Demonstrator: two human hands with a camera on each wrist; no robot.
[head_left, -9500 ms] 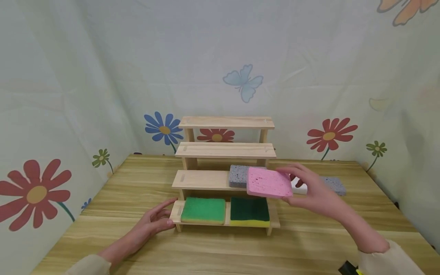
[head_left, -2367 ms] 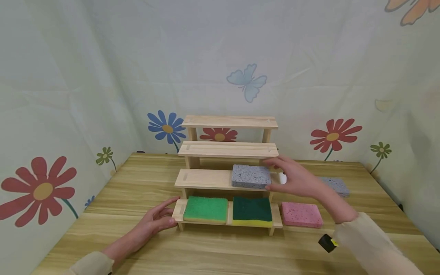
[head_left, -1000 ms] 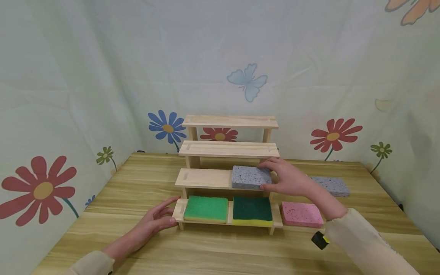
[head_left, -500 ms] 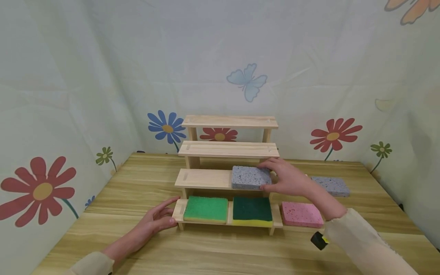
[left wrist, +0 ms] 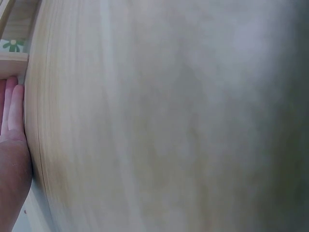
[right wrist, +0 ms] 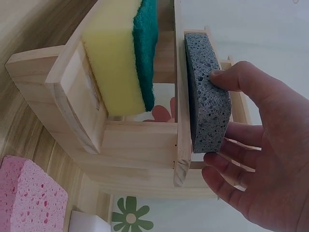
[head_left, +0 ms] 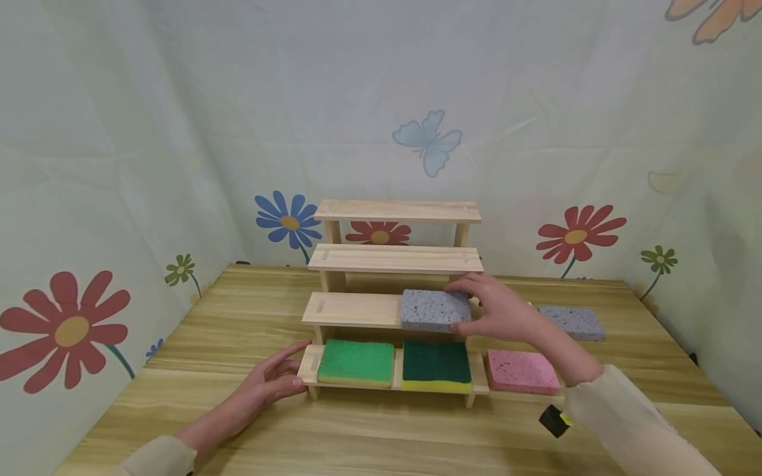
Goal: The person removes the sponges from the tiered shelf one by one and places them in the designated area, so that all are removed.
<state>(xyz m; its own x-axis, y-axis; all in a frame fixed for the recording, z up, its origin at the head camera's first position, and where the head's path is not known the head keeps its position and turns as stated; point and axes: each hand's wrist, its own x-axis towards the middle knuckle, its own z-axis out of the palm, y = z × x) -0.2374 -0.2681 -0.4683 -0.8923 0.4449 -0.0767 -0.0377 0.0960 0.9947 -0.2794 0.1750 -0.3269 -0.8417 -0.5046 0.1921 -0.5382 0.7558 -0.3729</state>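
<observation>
A four-step wooden stand (head_left: 393,259) stands in the middle in the head view. My right hand (head_left: 503,311) pinches the right end of a speckled grey sponge (head_left: 433,309) lying on its second step from the bottom. In the right wrist view, my thumb presses that sponge's front edge, with the fingers at its far side. My left hand (head_left: 262,387) holds the left end of the bottom step, thumb at the front corner and forefinger at the back. That step bears a light green scouring sponge (head_left: 356,362) and a dark green and yellow sponge (head_left: 436,363).
A pink sponge (head_left: 524,371) lies on the table (head_left: 369,436) right of the stand. Farther back lies another grey sponge (head_left: 571,322). A white block (right wrist: 88,222) shows low in the right wrist view. Patterned cloth (head_left: 357,99) hangs behind and at the sides.
The pink sponge, earlier in my right hand, now lies on the table. My right hand has since taken hold of the grey sponge, which has shifted slightly forward. My left hand stays put.
</observation>
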